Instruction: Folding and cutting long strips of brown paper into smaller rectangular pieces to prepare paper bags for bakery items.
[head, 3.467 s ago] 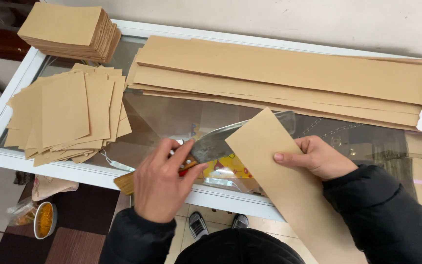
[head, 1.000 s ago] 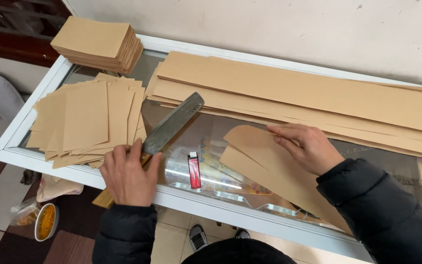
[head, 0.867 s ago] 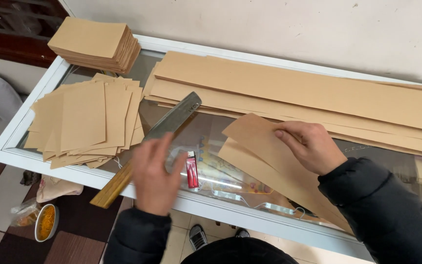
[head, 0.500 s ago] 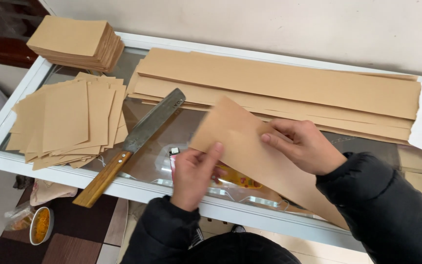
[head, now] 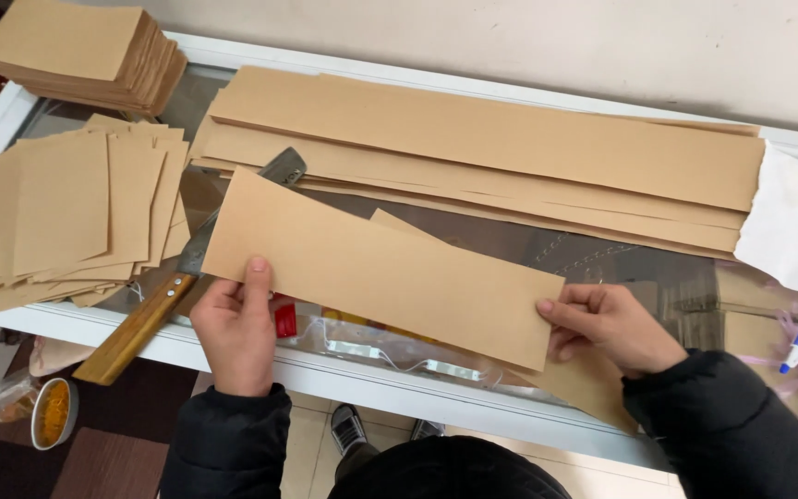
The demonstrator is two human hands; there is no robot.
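Head view: left hand point(head: 235, 325) and right hand point(head: 613, 325) pinch a brown paper strip point(head: 382, 268) by its ends above the glass counter point(head: 602, 268), knife point(head: 173, 282) at ten o'clock, apparently mid-fold, aligned ends judged necessary.

Left hand point(head: 235, 325) and right hand point(head: 613, 325) pinching a brown paper strip point(head: 380, 268) by its ends, cleaver point(head: 187, 268) beneath

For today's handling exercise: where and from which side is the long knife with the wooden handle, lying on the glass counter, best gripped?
Probably by the wooden handle, from the counter's near edge, left of the left hand. It juts past the white frame, so fingers can wrap under it. The grey blade points away, partly hidden under the folded brown paper strip.
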